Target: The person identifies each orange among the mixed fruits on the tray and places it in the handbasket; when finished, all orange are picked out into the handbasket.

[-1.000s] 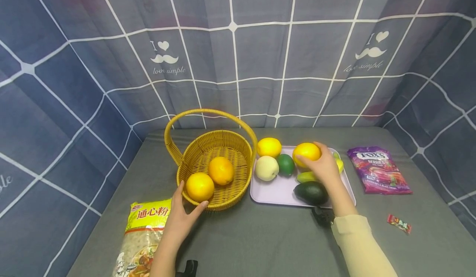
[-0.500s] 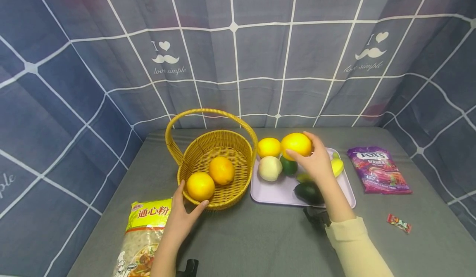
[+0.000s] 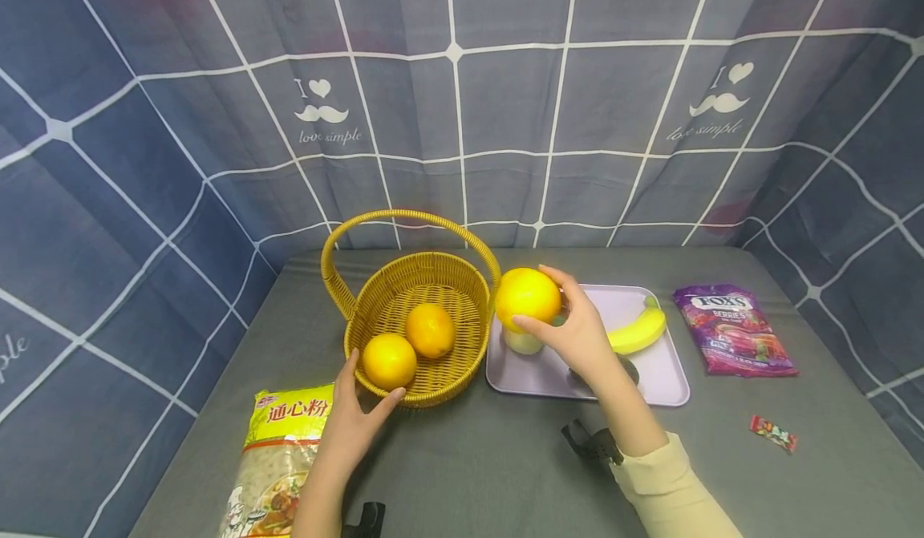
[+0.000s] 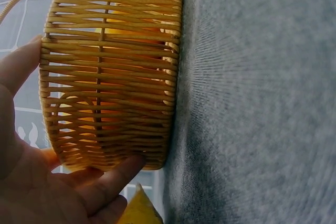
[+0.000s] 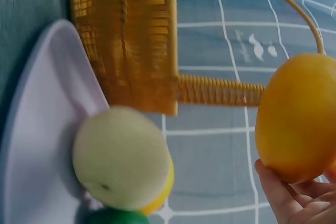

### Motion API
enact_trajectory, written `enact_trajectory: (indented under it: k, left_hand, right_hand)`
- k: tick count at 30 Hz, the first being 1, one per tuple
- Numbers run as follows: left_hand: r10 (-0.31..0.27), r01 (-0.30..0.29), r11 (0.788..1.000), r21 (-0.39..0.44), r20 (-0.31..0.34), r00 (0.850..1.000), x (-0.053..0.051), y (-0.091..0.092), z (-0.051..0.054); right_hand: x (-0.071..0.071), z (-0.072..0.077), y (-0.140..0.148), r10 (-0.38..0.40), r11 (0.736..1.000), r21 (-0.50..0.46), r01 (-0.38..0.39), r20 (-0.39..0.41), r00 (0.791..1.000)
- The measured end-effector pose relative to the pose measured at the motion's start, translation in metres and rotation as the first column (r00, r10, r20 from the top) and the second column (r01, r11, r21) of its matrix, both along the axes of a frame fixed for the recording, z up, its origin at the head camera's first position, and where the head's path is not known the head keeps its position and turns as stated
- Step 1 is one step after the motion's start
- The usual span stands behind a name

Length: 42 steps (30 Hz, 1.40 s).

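My right hand (image 3: 573, 329) holds a yellow-orange orange (image 3: 528, 293) between thumb and fingers, raised over the left part of the lilac tray (image 3: 516, 378). In the right wrist view the orange (image 5: 299, 119) hangs apart from the basket. Under it a pale round fruit (image 3: 523, 342) is partly hidden; the right wrist view shows this pale fruit (image 5: 122, 158) in full beside a green one (image 5: 116, 217). My left hand (image 3: 354, 426) grips the near left side of the wicker basket (image 3: 462, 378), thumb and fingers spread round its wall (image 4: 110, 77). Inside lie two oranges (image 3: 431, 331).
On the tray are a banana (image 3: 638, 332) and a dark green avocado-like fruit (image 3: 626, 368), partly behind the right wrist. The basket's tall handle (image 3: 411, 216) arches above it. A pasta bag (image 3: 277, 458) lies left, a purple candy bag (image 3: 735, 329) and small wrapped candy (image 3: 774, 434) right.
My right hand has lifted the orange from the tray's far side and carried it left toward the basket, uncovering the banana. My left hand stays at the basket.
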<state>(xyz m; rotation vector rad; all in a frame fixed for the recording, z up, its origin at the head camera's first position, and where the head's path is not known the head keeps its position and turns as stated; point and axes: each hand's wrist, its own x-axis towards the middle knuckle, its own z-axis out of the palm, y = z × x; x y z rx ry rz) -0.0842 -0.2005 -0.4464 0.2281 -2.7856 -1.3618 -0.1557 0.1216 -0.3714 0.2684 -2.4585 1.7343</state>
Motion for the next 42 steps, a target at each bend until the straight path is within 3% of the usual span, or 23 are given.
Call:
enact_trajectory:
  k: [3, 14, 22, 32, 42]
  left_hand:
    - [-0.003, 0.003, 1.000, -0.001, 0.001, 1.000, 0.000, 0.000, 0.000]
    - [-0.008, 0.008, 1.000, 0.015, -0.004, 1.000, 0.000, -0.001, -0.001]
    - [0.002, -0.002, 1.000, 0.012, -0.020, 1.000, -0.001, 0.000, -0.002]
    - [0.000, 0.001, 1.000, 0.021, -0.025, 1.000, -0.001, 0.000, -0.003]
    - [-0.007, 0.007, 1.000, 0.025, -0.017, 1.000, -0.002, 0.000, -0.002]
  right_hand:
    - [0.004, -0.004, -0.010, 0.029, 0.999, -0.019, -0.029, 0.004, 1.000]
    - [0.018, -0.017, -0.044, 0.116, 0.992, 0.049, -0.115, -0.033, 0.993]
    - [0.018, -0.029, -0.070, 0.195, 0.977, 0.098, -0.187, -0.083, 0.977]
    - [0.009, -0.048, -0.095, 0.178, 0.942, 0.314, -0.121, -0.162, 0.971]
    - [0.006, -0.057, -0.108, 0.195, 0.923, 0.371, -0.102, -0.222, 0.955]
